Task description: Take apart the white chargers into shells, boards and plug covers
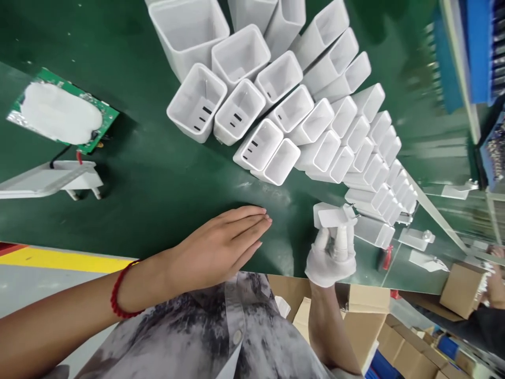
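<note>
My left hand (224,242), bare and with a red bracelet at the wrist, rests at the table's near edge. Its fingers are stretched out side by side and hold nothing. In a white glove, my right hand (330,258) grips a white plastic plug cover (334,217) with a metal pin showing at its right. Beyond both hands, several white open-topped charger housings (258,142) stand in slanting rows; some have dark slots inside. At the left lies a green circuit board (108,113) with a white pad, wired in red and black to a two-pin plug cover (74,176).
The table top (165,202) is green. More white plug covers (416,238) lie at the right, near a small red object (387,258). Cardboard boxes (366,326) stand below the near edge. Another person's hand (496,279) is by a carton (461,289) at far right.
</note>
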Tool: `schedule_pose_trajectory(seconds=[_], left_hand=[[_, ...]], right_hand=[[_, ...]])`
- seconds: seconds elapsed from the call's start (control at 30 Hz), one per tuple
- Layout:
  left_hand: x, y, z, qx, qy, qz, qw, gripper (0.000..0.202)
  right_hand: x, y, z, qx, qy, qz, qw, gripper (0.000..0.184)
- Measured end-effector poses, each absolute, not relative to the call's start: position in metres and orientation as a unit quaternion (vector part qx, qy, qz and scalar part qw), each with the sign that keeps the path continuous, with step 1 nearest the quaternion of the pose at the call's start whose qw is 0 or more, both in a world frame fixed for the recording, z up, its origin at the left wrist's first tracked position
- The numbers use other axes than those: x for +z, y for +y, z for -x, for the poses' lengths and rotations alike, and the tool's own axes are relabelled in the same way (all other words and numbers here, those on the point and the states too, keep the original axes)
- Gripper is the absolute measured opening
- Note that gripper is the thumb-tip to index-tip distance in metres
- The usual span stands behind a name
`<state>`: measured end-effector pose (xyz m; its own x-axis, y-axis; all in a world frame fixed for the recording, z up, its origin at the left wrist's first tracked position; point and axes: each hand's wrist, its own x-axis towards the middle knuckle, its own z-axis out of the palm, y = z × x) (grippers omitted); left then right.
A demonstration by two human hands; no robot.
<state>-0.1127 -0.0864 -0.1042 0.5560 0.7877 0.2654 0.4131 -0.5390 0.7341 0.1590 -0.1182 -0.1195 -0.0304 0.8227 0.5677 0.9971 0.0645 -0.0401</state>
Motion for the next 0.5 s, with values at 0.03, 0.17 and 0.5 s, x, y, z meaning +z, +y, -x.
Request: schedule_pose_trajectory(seconds=[0.03,0.17,0.5], left_hand=[[-0.104,-0.086,0.113,0.300,0.362,-0.825,0.313,0.034],[-0.102,-0.087,0.114,0.294,0.361,-0.820,0.332,0.039],[-0.083,-0.085,0.082,0.260,0.397,-0.789,0.391,0.043]], right_hand=[[-0.118,-0.117,-0.157,-0.159,-0.688,0.666,0.240,0.043],[-0.096,-0.116,-0.151,0.017,-0.560,0.746,0.360,0.042],[-0.063,-0.105,-0.138,0.459,-0.294,0.686,0.482,0.049]])
